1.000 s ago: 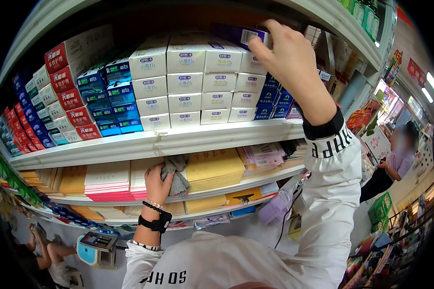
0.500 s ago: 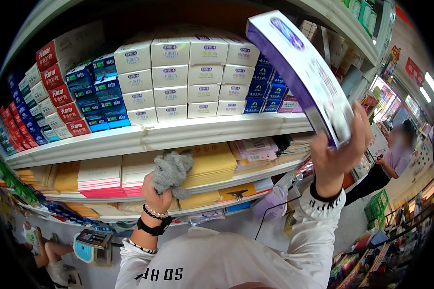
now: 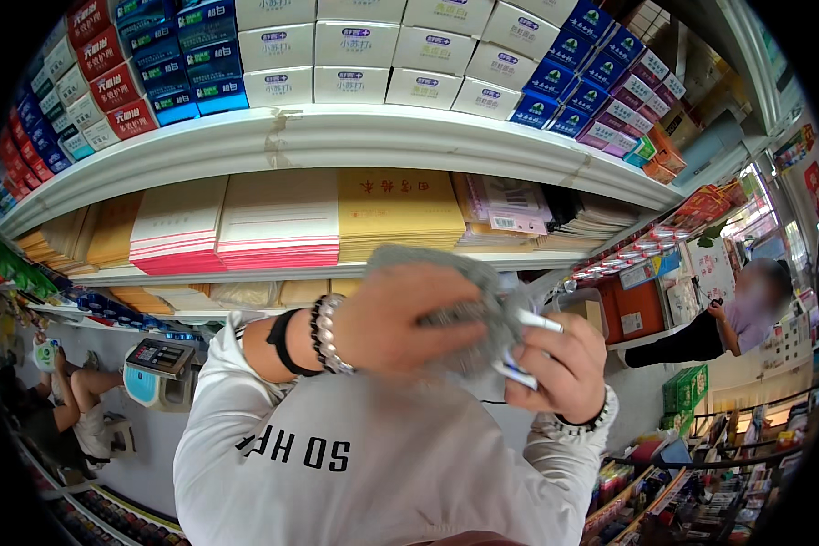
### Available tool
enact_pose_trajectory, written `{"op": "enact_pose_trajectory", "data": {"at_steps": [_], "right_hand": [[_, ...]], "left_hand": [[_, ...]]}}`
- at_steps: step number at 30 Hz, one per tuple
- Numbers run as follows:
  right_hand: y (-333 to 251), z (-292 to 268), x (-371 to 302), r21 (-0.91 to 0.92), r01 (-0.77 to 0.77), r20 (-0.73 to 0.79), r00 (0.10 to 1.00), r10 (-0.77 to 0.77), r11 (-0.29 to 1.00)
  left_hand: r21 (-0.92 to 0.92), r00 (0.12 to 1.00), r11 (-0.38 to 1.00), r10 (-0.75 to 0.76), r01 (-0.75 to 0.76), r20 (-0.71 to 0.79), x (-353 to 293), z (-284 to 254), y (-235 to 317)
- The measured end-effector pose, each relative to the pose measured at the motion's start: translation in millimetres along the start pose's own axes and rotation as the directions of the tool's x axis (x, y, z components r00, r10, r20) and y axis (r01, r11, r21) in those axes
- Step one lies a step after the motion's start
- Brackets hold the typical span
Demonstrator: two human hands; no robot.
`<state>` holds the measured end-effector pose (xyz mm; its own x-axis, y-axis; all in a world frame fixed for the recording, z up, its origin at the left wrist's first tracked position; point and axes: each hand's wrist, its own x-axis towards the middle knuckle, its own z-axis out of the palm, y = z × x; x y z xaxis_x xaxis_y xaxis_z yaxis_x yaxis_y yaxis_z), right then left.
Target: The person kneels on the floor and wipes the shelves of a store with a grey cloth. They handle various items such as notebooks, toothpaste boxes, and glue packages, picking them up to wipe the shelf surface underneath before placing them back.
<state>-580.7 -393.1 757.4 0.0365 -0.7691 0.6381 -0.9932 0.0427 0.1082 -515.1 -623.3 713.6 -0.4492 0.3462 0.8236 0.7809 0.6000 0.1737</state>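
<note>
In front of my chest, my right hand (image 3: 564, 364) grips one end of a long white and purple box (image 3: 539, 320). Most of that box lies hidden behind a grey cloth (image 3: 428, 258). My left hand (image 3: 405, 314), blurred by motion, holds the cloth against the box, its fingers reaching over it toward my right hand. A black band and beaded bracelets circle my left wrist.
A white shelf (image 3: 355, 136) carries rows of stacked toothpaste boxes (image 3: 350, 45). Beneath it lie piles of notebooks and paper (image 3: 278, 214). A scale-like device (image 3: 159, 358) stands on a stool at left, near a seated person. Another person (image 3: 746, 314) stands at right.
My right hand has brought the box down from in front of the shelf to my chest. My left hand has moved right, and the cloth now lies over the box. The view has tilted downward.
</note>
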Motion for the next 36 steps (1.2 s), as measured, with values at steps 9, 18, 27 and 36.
{"op": "enact_pose_trajectory", "data": {"at_steps": [9, 18, 27, 36], "right_hand": [[27.1, 103.3, -19.5, -0.054, -0.240, -0.458, 0.868, 0.189, 0.969], [69.7, 205.4, -10.2, -0.060, -0.479, -0.431, 0.804, 0.410, 0.876], [41.4, 52.5, 19.4, -0.048, -0.322, -0.085, 0.945, 0.317, 0.946], [62.7, -68.7, 100.7, -0.379, -0.180, -0.208, 0.972, 0.106, 0.908]], "left_hand": [[0.146, 0.700, 0.722, -0.571, 0.677, -0.429, -88.1, -45.1, -56.7], [0.444, 0.648, 0.472, -0.561, 0.762, -0.515, -137.2, -39.8, -123.7], [0.418, 0.615, 0.453, -0.615, 0.788, -0.494, -134.6, -41.2, -119.6], [0.375, 0.610, 0.482, -0.624, 0.792, -0.488, -133.1, -39.9, -116.3]]}}
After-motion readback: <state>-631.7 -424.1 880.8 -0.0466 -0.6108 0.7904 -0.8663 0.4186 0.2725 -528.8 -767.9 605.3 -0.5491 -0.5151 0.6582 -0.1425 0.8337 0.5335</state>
